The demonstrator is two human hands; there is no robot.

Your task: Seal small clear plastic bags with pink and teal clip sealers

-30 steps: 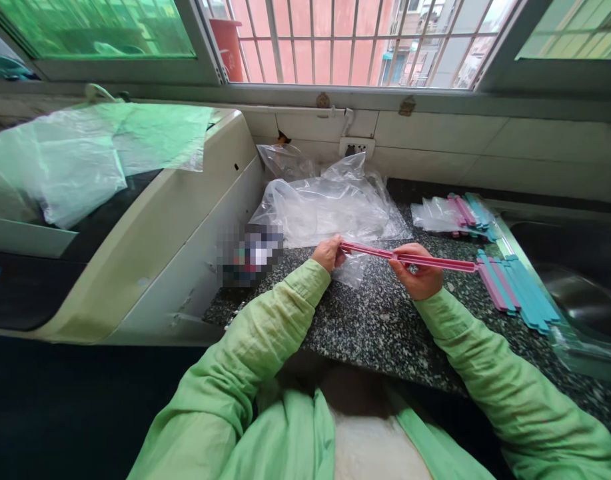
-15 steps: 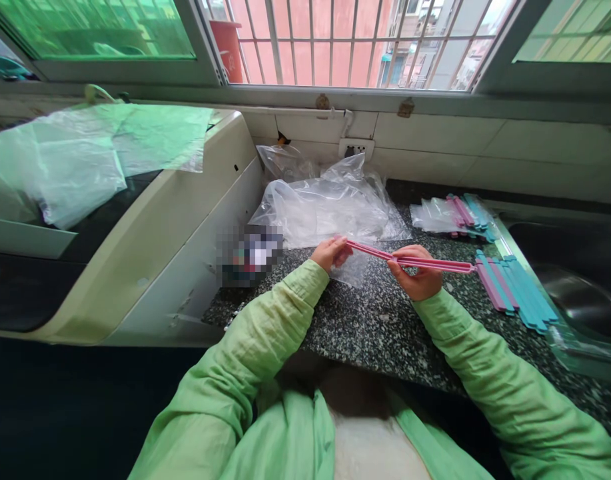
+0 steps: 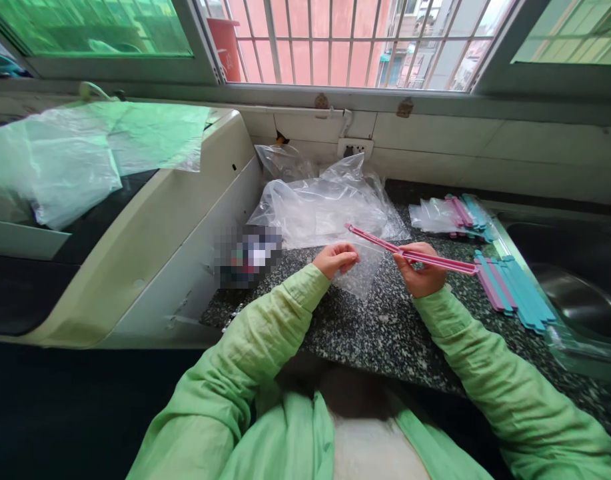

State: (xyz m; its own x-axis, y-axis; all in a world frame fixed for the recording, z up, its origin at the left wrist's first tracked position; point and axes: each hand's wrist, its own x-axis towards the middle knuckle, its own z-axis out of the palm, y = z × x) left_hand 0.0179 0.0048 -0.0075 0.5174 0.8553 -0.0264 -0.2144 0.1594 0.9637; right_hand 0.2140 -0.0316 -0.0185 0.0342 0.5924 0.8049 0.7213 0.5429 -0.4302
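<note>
Right grip [image 3: 423, 279] clasps a pink clip [image 3: 450, 264]; left grip [image 3: 337, 259], I can't tell. Rumpled plastic [image 3: 325, 208] crowds the table [image 3: 380, 340] beyond, coloured strips [image 3: 518, 293] beside the sink [image 3: 580, 303].

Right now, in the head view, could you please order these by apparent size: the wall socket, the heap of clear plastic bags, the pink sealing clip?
1. Heap of clear plastic bags
2. Pink sealing clip
3. Wall socket

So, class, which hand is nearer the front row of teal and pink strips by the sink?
Right. The right hand, holding a pink clip, is left of the strips; the left hand is farther left.
</note>
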